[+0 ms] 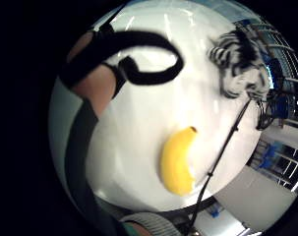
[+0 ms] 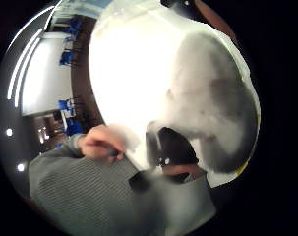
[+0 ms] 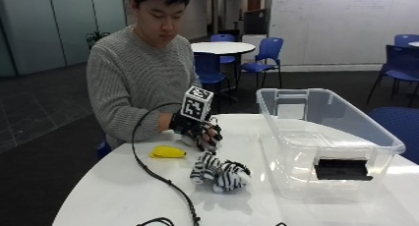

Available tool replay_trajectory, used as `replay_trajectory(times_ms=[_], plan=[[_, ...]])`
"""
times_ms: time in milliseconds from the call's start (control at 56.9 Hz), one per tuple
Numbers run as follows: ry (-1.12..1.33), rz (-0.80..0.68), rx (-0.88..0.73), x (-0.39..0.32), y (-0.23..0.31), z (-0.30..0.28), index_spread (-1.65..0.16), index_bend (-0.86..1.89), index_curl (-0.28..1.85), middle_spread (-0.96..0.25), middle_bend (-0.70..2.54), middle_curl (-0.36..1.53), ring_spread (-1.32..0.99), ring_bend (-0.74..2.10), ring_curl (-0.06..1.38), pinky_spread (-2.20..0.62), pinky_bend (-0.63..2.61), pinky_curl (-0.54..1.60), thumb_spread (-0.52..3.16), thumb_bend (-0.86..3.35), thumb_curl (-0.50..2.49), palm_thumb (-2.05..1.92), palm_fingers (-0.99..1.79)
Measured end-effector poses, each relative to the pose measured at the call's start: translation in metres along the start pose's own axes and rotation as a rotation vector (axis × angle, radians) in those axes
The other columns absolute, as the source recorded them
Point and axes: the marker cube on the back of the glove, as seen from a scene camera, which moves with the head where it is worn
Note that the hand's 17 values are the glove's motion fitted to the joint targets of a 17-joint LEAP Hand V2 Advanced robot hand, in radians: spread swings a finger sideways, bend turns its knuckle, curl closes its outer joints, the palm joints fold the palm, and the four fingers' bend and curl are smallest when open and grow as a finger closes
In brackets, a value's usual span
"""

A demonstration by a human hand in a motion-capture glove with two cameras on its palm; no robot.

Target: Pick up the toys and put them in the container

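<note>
A person's gloved right hand [image 3: 196, 130] hangs just above a white round table [image 3: 118, 186], fingers curled round something pale and fuzzy [image 3: 208, 143] that peeks out below the knuckles. The thumb-side palm view is largely filled by a soft white-and-grey furry mass [image 2: 207, 103] lying close against the palm; what the toy is cannot be told. Judging by the lifted wrist and the downward curl of the fingers, the hand seems to have gathered the plush from above, the natural way to take something limp and squashy.

Just beside the hand, towards the person, a yellow banana [image 3: 167, 152] lies flat on the table. It looks smooth and curved, with a dark tip, and shows again in the little-finger-side palm view [image 1: 178, 160], apart from the hand and untouched. In front of the hand lies a zebra toy [image 3: 220, 173], a floppy, shaggy, black-and-white striped plush resting on its side; it too is free of any grip. A black cable [image 3: 154, 174] trails across the table near it.

To the side of the toys stands the container [image 3: 288, 137], a clear plastic bin with straight walls, an open top and moulded handles. No toy can be seen inside it, so the job appears to be at its start. The bin's wide mouth sits near the hand, an easy drop for soft things.
</note>
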Motion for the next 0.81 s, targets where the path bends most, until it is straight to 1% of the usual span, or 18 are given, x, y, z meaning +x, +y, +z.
replay_trajectory(times_ms=[88, 299, 387, 439, 457, 474, 510, 527, 562, 597, 633, 685, 808], plan=[[0.090, 0.013, 0.016, -0.012, -0.001, 0.012, -0.37, 0.12, 0.28, -0.20, 0.18, 0.30, -0.23, 0.57, 0.29, -0.03, 1.08, 0.40, 1.36, 0.01, 0.32, 0.20, 0.09], [0.096, 0.020, 0.012, -0.010, -0.002, 0.009, -0.40, 0.13, 0.25, -0.21, 0.19, 0.32, -0.26, 0.70, 0.32, -0.14, 1.18, 0.41, 1.34, 0.00, 0.33, 0.24, 0.16], [0.089, 0.039, 0.061, -0.010, -0.003, 0.009, -0.40, 0.10, 0.22, -0.21, 0.18, 0.31, -0.32, 0.87, 0.36, -0.21, 1.20, 0.40, 1.35, 0.00, 0.34, 0.26, 0.29], [0.087, 0.017, 0.108, -0.011, -0.001, 0.010, -0.41, 0.10, 0.21, -0.21, 0.20, 0.32, -0.35, 0.96, 0.38, -0.26, 1.22, 0.40, 1.36, 0.01, 0.34, 0.29, 0.40], [0.083, 0.008, 0.130, -0.010, -0.001, 0.009, -0.41, 0.09, 0.20, -0.21, 0.19, 0.32, -0.35, 0.96, 0.38, -0.26, 1.22, 0.39, 1.36, 0.00, 0.34, 0.29, 0.37], [0.079, 0.004, 0.157, -0.009, -0.001, 0.009, -0.41, 0.10, 0.20, -0.22, 0.23, 0.33, -0.37, 1.03, 0.41, -0.29, 1.22, 0.39, 1.38, 0.02, 0.34, 0.31, 0.51], [0.071, 0.004, 0.222, -0.006, -0.002, 0.008, -0.41, 0.09, 0.18, -0.22, 0.25, 0.34, -0.38, 1.06, 0.41, -0.32, 1.22, 0.38, 1.39, 0.02, 0.35, 0.33, 0.60], [0.068, 0.007, 0.256, -0.005, -0.003, 0.007, -0.41, 0.10, 0.18, -0.23, 0.31, 0.36, -0.39, 1.10, 0.42, -0.34, 1.20, 0.37, 1.40, 0.04, 0.36, 0.37, 0.71], [0.060, 0.014, 0.313, -0.004, -0.004, 0.007, -0.40, 0.11, 0.17, -0.24, 0.35, 0.37, -0.40, 1.12, 0.42, -0.37, 1.18, 0.36, 1.40, 0.06, 0.38, 0.41, 0.78], [0.048, 0.019, 0.349, -0.002, -0.004, 0.005, -0.40, 0.16, 0.18, -0.26, 0.44, 0.41, -0.40, 1.13, 0.43, -0.38, 1.14, 0.36, 1.30, 0.10, 0.44, 0.52, 0.90], [0.029, 0.022, 0.367, 0.000, -0.004, 0.002, -0.40, 0.17, 0.18, -0.26, 0.48, 0.43, -0.41, 1.13, 0.44, -0.40, 1.10, 0.36, 1.24, 0.10, 0.47, 0.56, 0.93], [0.002, 0.030, 0.360, 0.004, -0.004, -0.003, -0.40, 0.28, 0.22, -0.27, 0.57, 0.48, -0.41, 1.14, 0.46, -0.41, 1.01, 0.34, 1.13, 0.12, 0.53, 0.63, 1.07], [-0.016, 0.008, 0.333, 0.008, 0.001, -0.018, -0.37, 0.40, 0.30, -0.27, 0.67, 0.55, -0.41, 1.14, 0.49, -0.43, 0.93, 0.36, 0.90, 0.12, 0.63, 0.68, 1.11]])
